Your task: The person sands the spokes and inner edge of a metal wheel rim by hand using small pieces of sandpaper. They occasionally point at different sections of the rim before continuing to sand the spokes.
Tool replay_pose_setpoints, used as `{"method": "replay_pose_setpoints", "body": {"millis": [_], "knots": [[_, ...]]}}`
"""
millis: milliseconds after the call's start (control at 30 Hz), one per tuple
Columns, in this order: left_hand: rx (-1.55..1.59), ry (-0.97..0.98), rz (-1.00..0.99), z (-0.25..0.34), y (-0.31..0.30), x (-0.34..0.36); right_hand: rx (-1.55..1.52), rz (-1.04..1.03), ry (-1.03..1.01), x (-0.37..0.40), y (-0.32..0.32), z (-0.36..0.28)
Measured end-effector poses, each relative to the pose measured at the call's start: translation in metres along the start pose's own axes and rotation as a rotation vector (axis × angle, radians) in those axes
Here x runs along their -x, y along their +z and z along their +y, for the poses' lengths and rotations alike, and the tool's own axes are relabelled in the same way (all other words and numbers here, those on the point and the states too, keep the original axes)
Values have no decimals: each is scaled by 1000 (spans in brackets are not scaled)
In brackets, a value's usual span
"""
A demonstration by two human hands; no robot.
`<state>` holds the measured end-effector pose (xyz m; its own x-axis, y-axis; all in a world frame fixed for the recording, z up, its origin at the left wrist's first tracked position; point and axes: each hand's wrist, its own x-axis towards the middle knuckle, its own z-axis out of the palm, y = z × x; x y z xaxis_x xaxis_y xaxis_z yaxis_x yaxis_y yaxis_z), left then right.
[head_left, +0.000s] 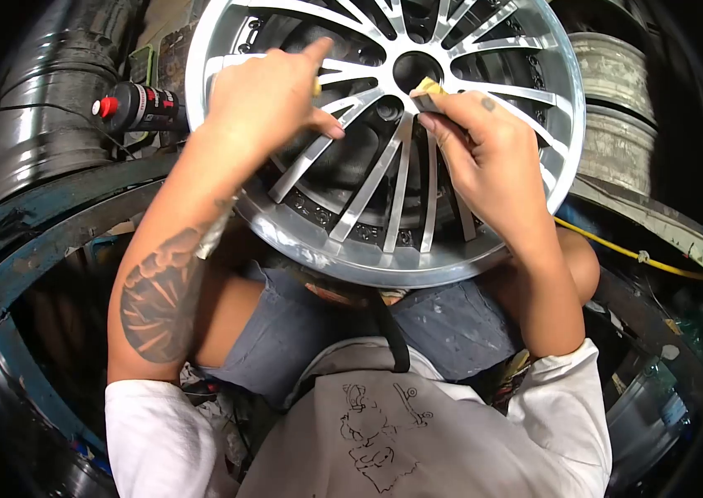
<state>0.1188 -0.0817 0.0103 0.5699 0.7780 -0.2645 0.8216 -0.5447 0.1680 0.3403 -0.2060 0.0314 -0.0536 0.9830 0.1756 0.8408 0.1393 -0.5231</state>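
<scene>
A silver multi-spoke alloy wheel rim (343, 264) lies face up in front of me, its lower edge over my lap. My right hand (492, 145) pinches a folded piece of sandpaper (428, 87), yellow on one side and dark on the other, against a spoke just below the centre hole. Over the left spokes is my left hand (264, 95), index finger and thumb stretched apart. A small yellow piece (316, 87) peeks out beside its palm, where the other fingers are curled out of sight. Whitish smears mark the rim's lower lip.
At the left, a black bottle with a red cap (139, 106) lies on its side near a large metal wheel barrel (52, 116). More wheels (613, 104) are stacked at the right. A yellow hose (634, 253) runs below them. Blue metal frame bars (77, 207) border the left side.
</scene>
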Motion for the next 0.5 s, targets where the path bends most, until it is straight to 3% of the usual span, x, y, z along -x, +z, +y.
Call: {"method": "replay_pose_setpoints", "body": {"millis": [67, 167, 267, 400, 500], "knots": [[-12, -26, 73, -5, -5, 0, -62, 44, -38, 3, -3, 2], [48, 3, -6, -8, -3, -1, -154, -13, 34, 11, -3, 6], [-8, 49, -14, -7, 5, 0, -51, -82, 41, 16, -7, 12], [-12, 24, -22, -5, -1, 0, -137, -72, 137, 20, -15, 4], [12, 85, -14, -3, -4, 4, -230, -48, 93, 22, -17, 5]]}}
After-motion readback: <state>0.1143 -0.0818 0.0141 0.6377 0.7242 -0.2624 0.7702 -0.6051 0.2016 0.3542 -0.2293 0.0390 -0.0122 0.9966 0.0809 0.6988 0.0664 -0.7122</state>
